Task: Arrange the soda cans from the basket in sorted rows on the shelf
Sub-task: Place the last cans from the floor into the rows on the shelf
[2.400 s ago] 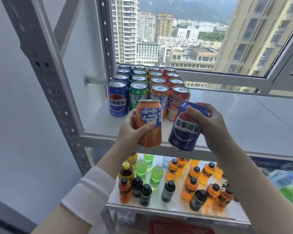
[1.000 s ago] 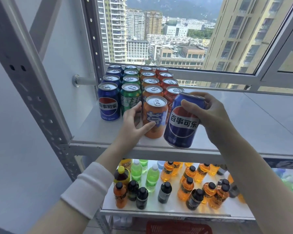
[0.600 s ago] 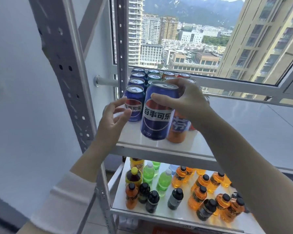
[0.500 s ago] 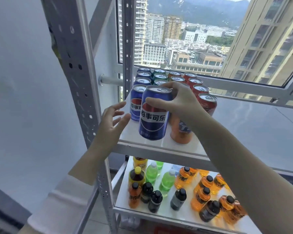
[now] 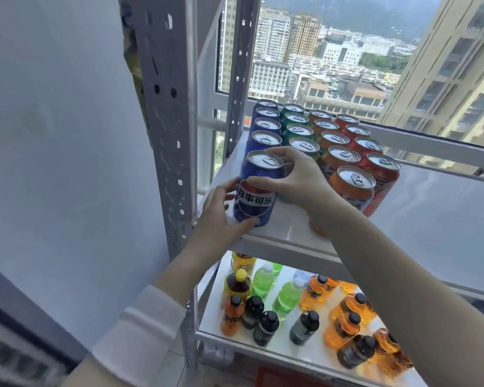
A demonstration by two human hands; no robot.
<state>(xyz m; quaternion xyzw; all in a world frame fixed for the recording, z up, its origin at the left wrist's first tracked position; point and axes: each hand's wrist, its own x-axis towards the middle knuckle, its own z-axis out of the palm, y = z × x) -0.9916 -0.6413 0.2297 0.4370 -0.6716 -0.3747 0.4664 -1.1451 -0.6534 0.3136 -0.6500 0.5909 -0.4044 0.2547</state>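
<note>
One blue can (image 5: pixel 254 203) upright, top up.

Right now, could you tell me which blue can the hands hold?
The frontmost blue can in the leftmost row: the right hand grips its top, the left hand holds its base. The four blue cans behind stand untouched.

The shelf (image 5: pixel 436 219) lies bare to the right of the red cans (image 5: pixel 375 152), open as far as the window frame (image 5: pixel 436 142). Its left part is packed with touching can rows (image 5: pixel 305 135). The upright post (image 5: pixel 166 121) stands near the blue can (image 5: pixel 256 203); the left hand (image 5: pixel 215 219) fills that narrow gap.
</note>
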